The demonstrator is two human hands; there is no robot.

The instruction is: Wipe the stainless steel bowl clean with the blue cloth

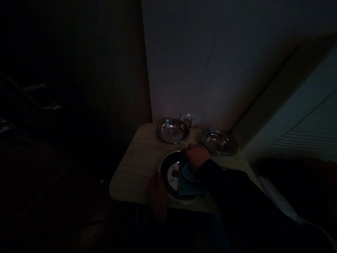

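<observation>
In the dim head view, a round metal plate (172,177) with a label-like patch on its base lies near the table's front edge. My left hand (157,196) is closed at its left rim, which it appears to grip. A blue cloth (188,184) covers the right part of the plate, hanging from my right hand (196,155). That hand is closed on the cloth's upper end, over the plate's far right rim. Shadow hides part of my left fingers.
Two more shiny metal plates stand at the back of the pale wooden table (131,168): one at the left (173,131), and a stack-like one at the right (219,142). Behind them is a wall with a socket (190,119). A pale slatted panel (302,137) rises at right.
</observation>
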